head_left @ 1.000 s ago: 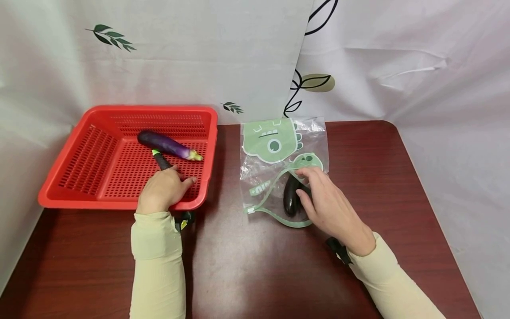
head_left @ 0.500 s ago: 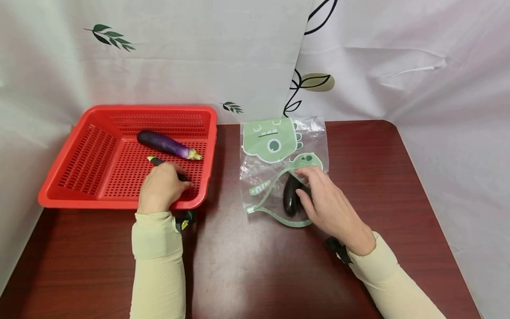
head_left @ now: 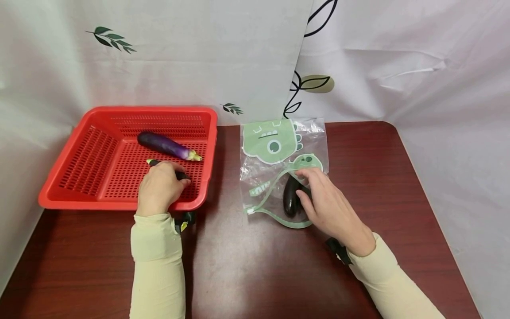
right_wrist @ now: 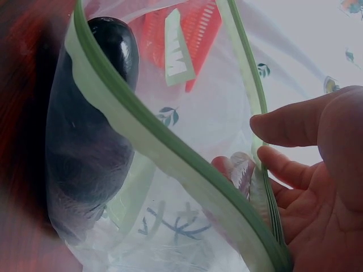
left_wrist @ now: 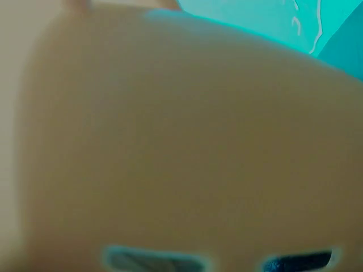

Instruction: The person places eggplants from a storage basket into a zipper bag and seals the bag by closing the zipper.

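Observation:
In the head view my left hand (head_left: 160, 187) is inside the red basket (head_left: 92, 204), curled round a dark eggplant (head_left: 182, 175) whose green end shows past the knuckles. A purple eggplant (head_left: 165, 145) lies behind that hand, on the basket floor. To the right, my right hand (head_left: 332, 208) holds the green zip edge of a clear bag (head_left: 259, 173). The bag's mouth is spread, and a dark eggplant (head_left: 291, 197) is inside. The right wrist view shows this eggplant (right_wrist: 85, 136) behind the plastic, with thumb and fingers of my right hand (right_wrist: 317, 164) at the zip edge (right_wrist: 258, 102).
The dark red table (head_left: 239, 274) runs under the basket and bag. A white patterned cloth (head_left: 179, 57) hangs behind them and along the sides. Blurred skin covers most of the left wrist view.
My left hand has closed round the dark eggplant in the basket, and its green end has turned a little to the left. The right hand and the bag have stayed still.

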`<move>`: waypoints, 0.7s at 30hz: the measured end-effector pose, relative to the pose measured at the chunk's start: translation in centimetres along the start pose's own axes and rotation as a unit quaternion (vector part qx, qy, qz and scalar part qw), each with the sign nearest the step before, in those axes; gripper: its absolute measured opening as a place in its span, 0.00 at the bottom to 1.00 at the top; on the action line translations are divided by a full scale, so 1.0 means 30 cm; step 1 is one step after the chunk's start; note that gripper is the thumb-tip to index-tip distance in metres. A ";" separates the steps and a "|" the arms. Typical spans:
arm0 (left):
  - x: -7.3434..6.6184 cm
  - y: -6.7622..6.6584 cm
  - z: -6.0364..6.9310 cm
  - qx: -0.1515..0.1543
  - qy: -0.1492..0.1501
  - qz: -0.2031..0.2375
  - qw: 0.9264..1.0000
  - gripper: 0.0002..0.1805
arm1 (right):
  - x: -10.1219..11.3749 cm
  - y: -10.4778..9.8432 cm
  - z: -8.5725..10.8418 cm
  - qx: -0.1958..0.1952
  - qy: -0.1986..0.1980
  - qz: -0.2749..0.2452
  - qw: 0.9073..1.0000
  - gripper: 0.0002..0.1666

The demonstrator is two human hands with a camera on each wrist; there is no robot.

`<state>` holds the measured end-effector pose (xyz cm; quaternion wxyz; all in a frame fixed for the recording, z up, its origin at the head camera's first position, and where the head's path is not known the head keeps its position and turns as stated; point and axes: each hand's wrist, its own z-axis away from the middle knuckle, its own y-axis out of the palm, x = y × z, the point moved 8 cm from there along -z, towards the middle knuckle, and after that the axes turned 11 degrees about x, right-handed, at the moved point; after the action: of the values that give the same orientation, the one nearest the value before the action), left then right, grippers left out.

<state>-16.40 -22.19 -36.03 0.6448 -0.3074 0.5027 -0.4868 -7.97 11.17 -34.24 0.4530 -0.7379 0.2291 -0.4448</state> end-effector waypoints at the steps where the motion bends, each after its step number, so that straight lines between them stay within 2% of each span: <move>1: -0.001 -0.002 0.001 -0.001 0.001 -0.001 1.000 0.17 | 0.000 0.000 0.000 0.000 0.000 0.000 1.000 0.25; 13: -0.019 -0.029 0.026 -0.028 0.015 -0.002 0.999 0.18 | 0.002 0.001 -0.001 -0.003 -0.002 0.001 1.000 0.24; 21: -0.047 -0.061 0.063 -0.059 0.029 -0.004 0.998 0.17 | 0.003 -0.001 -0.002 -0.004 -0.004 0.002 1.000 0.24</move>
<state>-15.21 -21.66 -33.35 0.6086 -0.3322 0.5479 -0.4680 -7.98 11.08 -34.18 0.4516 -0.7409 0.2305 -0.4405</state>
